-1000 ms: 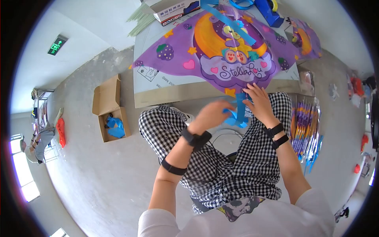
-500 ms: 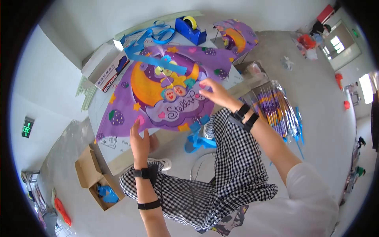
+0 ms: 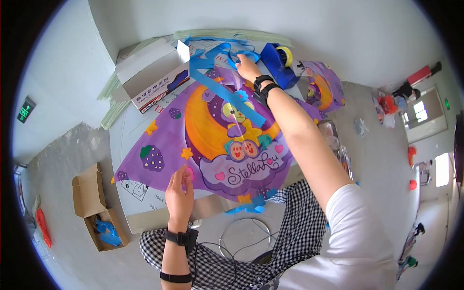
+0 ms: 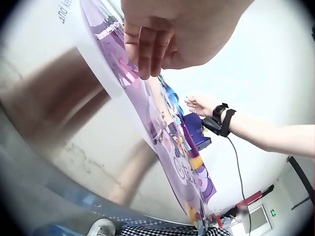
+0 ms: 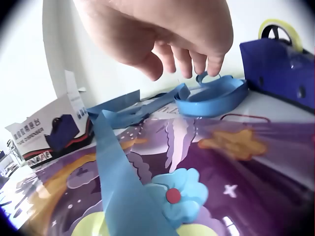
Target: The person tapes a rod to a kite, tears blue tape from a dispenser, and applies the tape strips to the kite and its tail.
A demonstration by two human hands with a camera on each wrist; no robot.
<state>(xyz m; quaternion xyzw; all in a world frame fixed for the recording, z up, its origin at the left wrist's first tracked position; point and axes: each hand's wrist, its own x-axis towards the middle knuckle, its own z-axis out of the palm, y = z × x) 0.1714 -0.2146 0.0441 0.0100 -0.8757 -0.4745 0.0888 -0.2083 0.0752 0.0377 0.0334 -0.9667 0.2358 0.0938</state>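
A purple kite [image 3: 212, 140] with a moon and bear print lies flat on the table. A long blue ribbon strip [image 3: 227, 94] crosses its far half. My left hand [image 3: 180, 191] rests with straight fingers on the kite's near left edge, and the left wrist view shows its fingers [image 4: 147, 44] touching the purple sheet [image 4: 172, 142]. My right hand [image 3: 245, 64] reaches to the far end. There its loosely curled fingers [image 5: 197, 56] hang just over a blue ribbon loop [image 5: 214, 96], with nothing visibly pinched. A blue tail [image 3: 251, 207] hangs from the kite's near tip.
A blue tape dispenser [image 3: 278, 60] stands just right of the right hand. An open white carton [image 3: 154, 77] sits at the table's far left, with green sticks [image 3: 113, 104] beside it. A second kite [image 3: 324, 89] lies at the right. A cardboard box [image 3: 94, 208] is on the floor at left.
Both hands left the blue tail at my lap. The left hand settled on the kite's near edge, and the right hand travelled across the kite to the far ribbon loops.
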